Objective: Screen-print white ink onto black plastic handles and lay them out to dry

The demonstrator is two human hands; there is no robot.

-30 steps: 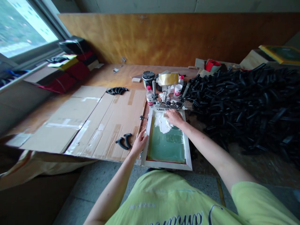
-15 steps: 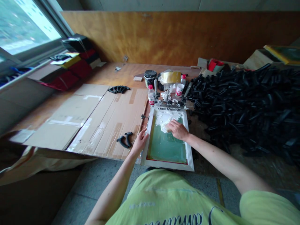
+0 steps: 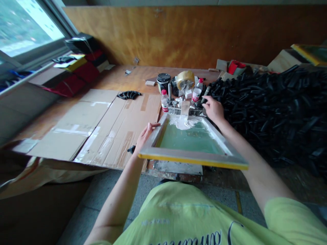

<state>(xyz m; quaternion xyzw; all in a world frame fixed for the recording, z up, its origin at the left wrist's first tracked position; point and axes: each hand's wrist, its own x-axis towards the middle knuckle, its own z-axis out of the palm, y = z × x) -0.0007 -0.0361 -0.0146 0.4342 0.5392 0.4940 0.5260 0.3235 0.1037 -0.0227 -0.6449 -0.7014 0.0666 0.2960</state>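
Observation:
A screen printing frame (image 3: 194, 157) is tilted up, its near edge raised above a pale base plate (image 3: 178, 168). White ink (image 3: 182, 123) lies thick at the far end of its green mesh (image 3: 189, 137). A flat scraper (image 3: 185, 108) smeared with white stands in that ink. My left hand (image 3: 146, 136) grips the frame's left side. Beyond the frame's far right corner, my right hand (image 3: 214, 109) is off the scraper, fingers bent and apart, with nothing visible in them. It is close to the hinge clamp (image 3: 196, 110) and the heap of black curved parts (image 3: 265, 119).
Flattened cardboard (image 3: 102, 129) covers the table to the left, with a row of black parts (image 3: 129, 95) on it. Behind the frame stand a red-capped bottle (image 3: 165, 102), a black tub (image 3: 163, 82) and a tape roll (image 3: 185, 80). Boxes (image 3: 84, 69) sit by the window.
The frame's near edge has risen from lying flat. My right hand has let go of the scraper and moved right and away from me. My left hand has come up with the frame.

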